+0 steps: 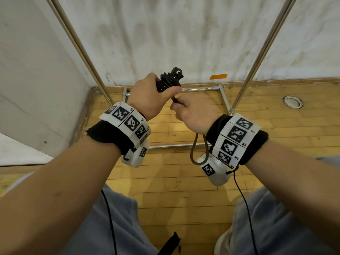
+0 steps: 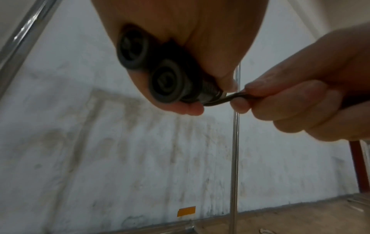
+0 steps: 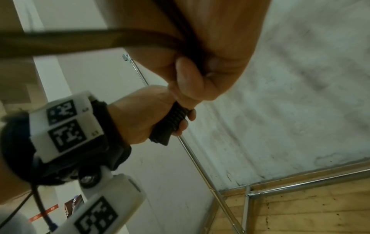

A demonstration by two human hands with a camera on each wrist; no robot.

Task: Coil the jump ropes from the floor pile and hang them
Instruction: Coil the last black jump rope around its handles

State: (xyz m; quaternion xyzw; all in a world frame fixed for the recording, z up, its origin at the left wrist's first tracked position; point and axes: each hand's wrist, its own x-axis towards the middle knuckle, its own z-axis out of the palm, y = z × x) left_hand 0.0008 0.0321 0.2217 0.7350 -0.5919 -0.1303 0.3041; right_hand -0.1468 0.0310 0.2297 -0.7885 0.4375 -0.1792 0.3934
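A wooden plank floor [image 1: 184, 173] carries the metal rack's base bars [image 1: 198, 89] by the wall.

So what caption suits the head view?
Left hand grips both jump rope handles while right hand pinches the cord.
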